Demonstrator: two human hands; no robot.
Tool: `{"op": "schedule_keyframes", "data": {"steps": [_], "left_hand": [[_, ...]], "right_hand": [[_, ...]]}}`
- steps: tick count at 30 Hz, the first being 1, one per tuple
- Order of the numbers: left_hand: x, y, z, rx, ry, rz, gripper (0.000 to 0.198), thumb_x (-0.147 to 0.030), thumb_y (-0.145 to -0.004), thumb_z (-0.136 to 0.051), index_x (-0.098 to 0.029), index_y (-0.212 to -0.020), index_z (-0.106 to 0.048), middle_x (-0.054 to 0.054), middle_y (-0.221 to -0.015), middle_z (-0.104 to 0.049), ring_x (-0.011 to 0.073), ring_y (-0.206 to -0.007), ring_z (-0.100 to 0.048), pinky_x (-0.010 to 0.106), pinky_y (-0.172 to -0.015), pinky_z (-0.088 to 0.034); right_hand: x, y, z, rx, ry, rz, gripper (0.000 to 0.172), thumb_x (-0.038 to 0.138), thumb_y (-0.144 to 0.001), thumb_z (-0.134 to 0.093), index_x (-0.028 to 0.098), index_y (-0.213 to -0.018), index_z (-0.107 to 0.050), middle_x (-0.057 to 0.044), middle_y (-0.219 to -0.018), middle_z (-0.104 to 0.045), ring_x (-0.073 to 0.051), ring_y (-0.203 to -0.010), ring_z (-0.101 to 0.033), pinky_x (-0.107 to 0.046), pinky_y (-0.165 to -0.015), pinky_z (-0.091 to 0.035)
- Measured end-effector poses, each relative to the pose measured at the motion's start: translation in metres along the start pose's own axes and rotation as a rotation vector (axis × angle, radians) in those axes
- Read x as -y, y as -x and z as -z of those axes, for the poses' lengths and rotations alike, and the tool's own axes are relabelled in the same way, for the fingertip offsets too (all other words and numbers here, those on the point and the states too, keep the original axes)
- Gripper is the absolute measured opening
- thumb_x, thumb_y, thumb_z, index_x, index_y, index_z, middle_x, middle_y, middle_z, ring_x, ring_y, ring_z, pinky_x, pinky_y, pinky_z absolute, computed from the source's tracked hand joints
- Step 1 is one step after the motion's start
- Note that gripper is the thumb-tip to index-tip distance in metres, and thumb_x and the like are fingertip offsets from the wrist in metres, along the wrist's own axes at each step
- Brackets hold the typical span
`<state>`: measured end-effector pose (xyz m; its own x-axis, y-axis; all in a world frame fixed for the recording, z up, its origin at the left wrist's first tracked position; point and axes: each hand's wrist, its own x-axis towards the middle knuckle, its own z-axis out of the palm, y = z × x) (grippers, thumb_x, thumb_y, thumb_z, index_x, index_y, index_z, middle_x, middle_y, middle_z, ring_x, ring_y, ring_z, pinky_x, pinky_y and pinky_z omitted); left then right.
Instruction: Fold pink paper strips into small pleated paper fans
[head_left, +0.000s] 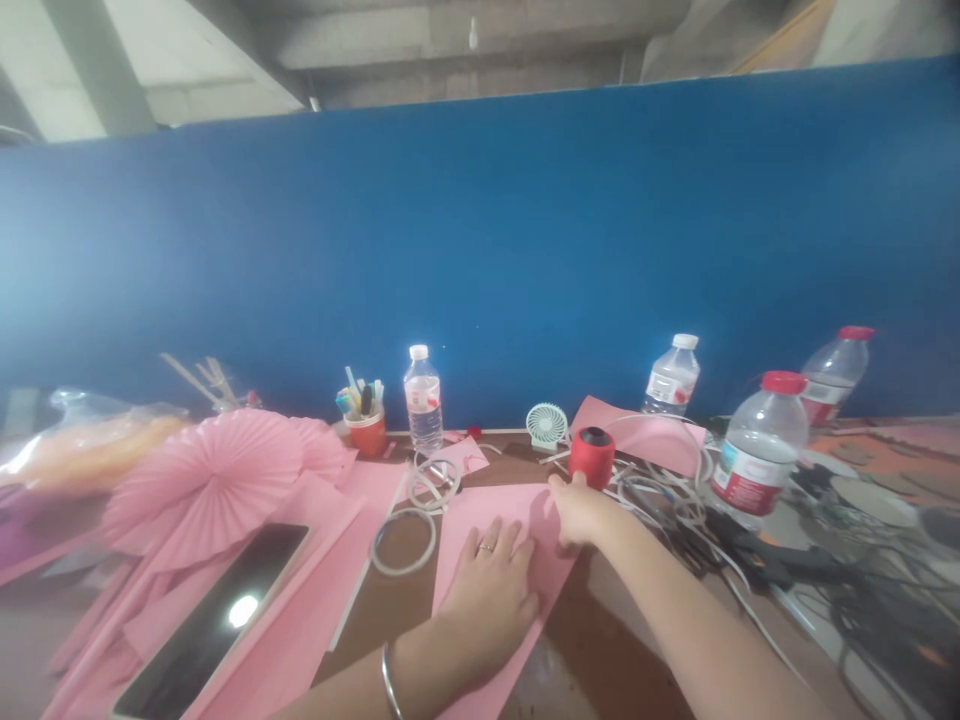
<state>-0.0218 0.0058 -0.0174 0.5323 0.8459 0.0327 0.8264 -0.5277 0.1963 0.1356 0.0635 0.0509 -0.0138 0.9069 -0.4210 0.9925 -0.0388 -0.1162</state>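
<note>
A sheet of pink paper (469,510) lies on the brown table in front of me. My left hand (491,600) rests flat on it, fingers stretched out, with a ring on one finger and a silver bangle at the wrist. At the sheet's far right edge, my right hand (585,510) has its fingers bent and holds the edge; its fingertips are partly hidden. Just beyond that hand stands a red cylindrical object (592,457) with a dark top.
Left are pleated pink paper fans (206,480) and a phone (217,620). Tape rings (405,542), a pen cup (366,432), a water bottle (424,405) and a small fan (546,426) stand farther back. Cables (675,500) and a large bottle (761,450) are right. Behind rises a blue partition (480,250).
</note>
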Motion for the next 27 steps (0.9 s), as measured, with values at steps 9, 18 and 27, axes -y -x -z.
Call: {"op": "schedule_keyframes", "data": {"steps": [9,18,27], "left_hand": [[0.002,0.000,0.002,-0.037,-0.003,0.006,0.056,-0.044,-0.080,-0.039,-0.019,-0.130,-0.034,0.010,-0.140,-0.027,0.0292,-0.128,-0.021,0.049,-0.104,-0.017],[0.003,-0.004,0.009,-0.038,0.025,0.039,0.068,-0.041,-0.072,-0.051,-0.019,-0.133,-0.030,0.010,-0.137,-0.032,0.0281,-0.125,-0.027,0.047,-0.102,-0.021],[0.003,-0.001,0.011,-0.033,0.116,0.044,0.062,-0.038,-0.072,-0.053,-0.022,-0.129,-0.036,0.010,-0.137,-0.031,0.0288,-0.126,-0.024,0.048,-0.103,-0.017]], "right_hand": [[-0.003,-0.002,0.001,0.024,-0.051,-0.019,0.103,0.026,-0.040,-0.079,0.018,-0.129,-0.029,-0.019,-0.126,-0.026,-0.028,-0.081,-0.059,-0.033,-0.061,-0.047],[-0.027,-0.016,0.003,0.027,-0.426,0.270,0.086,0.027,-0.051,-0.074,0.023,-0.124,-0.029,-0.011,-0.115,-0.042,-0.011,-0.060,-0.055,-0.021,-0.050,-0.043],[-0.037,-0.017,0.005,0.199,-0.319,0.304,0.054,0.016,-0.064,-0.058,0.025,-0.117,-0.048,0.001,-0.065,-0.057,-0.011,-0.045,-0.049,-0.021,-0.043,-0.038]]}}
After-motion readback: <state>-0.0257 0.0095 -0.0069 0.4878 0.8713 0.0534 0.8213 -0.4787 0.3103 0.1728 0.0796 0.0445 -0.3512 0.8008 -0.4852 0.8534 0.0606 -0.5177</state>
